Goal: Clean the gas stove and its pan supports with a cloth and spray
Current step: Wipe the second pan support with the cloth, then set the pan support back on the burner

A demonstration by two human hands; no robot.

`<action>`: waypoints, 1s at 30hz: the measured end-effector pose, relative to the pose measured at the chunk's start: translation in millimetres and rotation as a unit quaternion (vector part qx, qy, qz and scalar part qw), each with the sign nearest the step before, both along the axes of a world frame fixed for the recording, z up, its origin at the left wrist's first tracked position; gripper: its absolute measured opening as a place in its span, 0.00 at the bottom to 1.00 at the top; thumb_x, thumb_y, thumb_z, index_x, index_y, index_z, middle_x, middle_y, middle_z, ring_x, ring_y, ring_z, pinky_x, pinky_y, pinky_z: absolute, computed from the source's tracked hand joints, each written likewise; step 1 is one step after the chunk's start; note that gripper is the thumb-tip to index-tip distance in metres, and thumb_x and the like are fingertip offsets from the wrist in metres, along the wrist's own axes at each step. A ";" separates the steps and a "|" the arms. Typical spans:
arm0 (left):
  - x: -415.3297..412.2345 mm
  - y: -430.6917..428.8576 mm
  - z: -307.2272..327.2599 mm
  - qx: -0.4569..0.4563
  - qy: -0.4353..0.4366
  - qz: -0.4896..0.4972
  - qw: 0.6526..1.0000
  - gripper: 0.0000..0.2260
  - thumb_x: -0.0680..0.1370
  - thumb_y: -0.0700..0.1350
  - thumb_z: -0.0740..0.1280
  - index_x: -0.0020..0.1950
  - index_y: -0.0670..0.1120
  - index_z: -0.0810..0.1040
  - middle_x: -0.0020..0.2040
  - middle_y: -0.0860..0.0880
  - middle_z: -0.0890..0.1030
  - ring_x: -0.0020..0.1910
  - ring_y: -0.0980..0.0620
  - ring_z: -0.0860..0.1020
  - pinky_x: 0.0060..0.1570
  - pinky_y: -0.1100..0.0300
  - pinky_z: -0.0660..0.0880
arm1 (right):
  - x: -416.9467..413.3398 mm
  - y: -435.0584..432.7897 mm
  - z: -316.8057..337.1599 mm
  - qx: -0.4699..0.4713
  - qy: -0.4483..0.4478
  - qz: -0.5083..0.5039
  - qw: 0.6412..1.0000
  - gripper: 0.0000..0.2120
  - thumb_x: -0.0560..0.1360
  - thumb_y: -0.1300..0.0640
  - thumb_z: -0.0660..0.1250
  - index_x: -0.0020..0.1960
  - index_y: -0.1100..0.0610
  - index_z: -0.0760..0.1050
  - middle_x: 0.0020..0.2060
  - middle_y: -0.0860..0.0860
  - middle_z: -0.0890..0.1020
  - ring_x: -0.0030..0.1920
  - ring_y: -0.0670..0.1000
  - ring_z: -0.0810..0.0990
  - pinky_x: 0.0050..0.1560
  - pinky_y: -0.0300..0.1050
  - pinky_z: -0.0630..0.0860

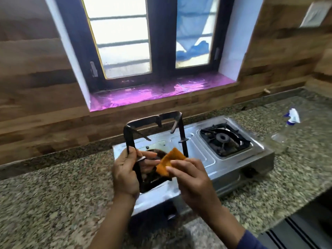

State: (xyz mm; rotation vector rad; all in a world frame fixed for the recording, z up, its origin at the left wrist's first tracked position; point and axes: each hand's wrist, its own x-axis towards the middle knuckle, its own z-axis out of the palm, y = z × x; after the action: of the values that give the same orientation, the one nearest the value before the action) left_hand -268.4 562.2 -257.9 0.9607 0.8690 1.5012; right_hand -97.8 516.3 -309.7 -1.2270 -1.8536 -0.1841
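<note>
A steel two-burner gas stove (231, 168) stands on the granite counter. My left hand (125, 169) grips a black square pan support (154, 121), held tilted upright above the stove's left burner well. My right hand (192, 178) pinches a folded orange cloth (168, 162) against the support's lower bar. The second pan support (224, 139) lies in place over the right burner. A clear spray bottle (285, 128) with a white and blue head lies on the counter to the right of the stove.
The granite counter (53, 198) runs left and right of the stove, with a wood-look wall behind it. A window with a pink-lined sill (161, 92) sits above the stove. A dark drop-off edge shows at the lower right.
</note>
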 end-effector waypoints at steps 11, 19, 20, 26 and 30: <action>194.6 33.2 -55.2 -0.155 -0.087 -0.054 0.983 0.16 0.83 0.50 0.53 0.45 0.39 0.70 0.38 0.38 0.82 0.15 0.50 0.65 0.40 0.52 0.79 | 281.3 10.7 -25.2 -0.050 0.566 -0.233 0.789 0.17 0.74 0.70 0.61 0.55 0.55 0.81 0.47 0.51 0.86 0.49 0.50 0.84 0.54 0.55 0.80; 284.8 31.4 -74.6 -0.225 -0.113 -0.075 0.965 0.18 0.84 0.50 0.52 0.37 0.44 0.66 0.34 0.40 0.81 0.13 0.51 0.58 0.38 0.55 0.81 | 408.1 24.7 -108.6 -0.151 0.475 -0.408 0.765 0.18 0.71 0.71 0.62 0.54 0.56 0.83 0.48 0.53 0.83 0.51 0.55 0.82 0.57 0.48 0.79; 290.2 30.9 -75.3 -0.230 -0.109 -0.074 0.964 0.18 0.84 0.51 0.52 0.37 0.44 0.66 0.34 0.40 0.81 0.13 0.52 0.58 0.37 0.56 0.81 | 414.8 26.0 -119.1 -0.171 0.463 -0.413 0.765 0.18 0.72 0.71 0.62 0.53 0.56 0.83 0.49 0.52 0.83 0.50 0.54 0.82 0.52 0.40 0.79; 306.9 30.9 -78.6 -0.241 -0.083 -0.075 0.964 0.18 0.84 0.51 0.53 0.38 0.43 0.65 0.35 0.40 0.80 0.14 0.52 0.57 0.36 0.56 0.81 | 432.1 26.5 -152.6 -0.358 0.352 -0.408 0.763 0.13 0.75 0.66 0.66 0.58 0.58 0.81 0.49 0.52 0.81 0.47 0.54 0.79 0.48 0.39 0.72; 310.4 27.8 -78.4 -0.250 -0.081 -0.089 0.961 0.18 0.84 0.51 0.54 0.37 0.44 0.66 0.35 0.40 0.80 0.14 0.52 0.57 0.37 0.56 0.81 | 431.6 21.7 -152.0 -0.410 0.320 -0.388 0.761 0.13 0.77 0.57 0.66 0.60 0.54 0.80 0.56 0.54 0.81 0.50 0.54 0.80 0.49 0.40 0.75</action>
State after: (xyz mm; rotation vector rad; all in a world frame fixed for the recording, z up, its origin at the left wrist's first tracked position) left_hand 42.1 590.0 -336.3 0.5190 0.9540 1.1114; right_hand 333.8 538.0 -461.7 -2.2604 -0.6913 0.6170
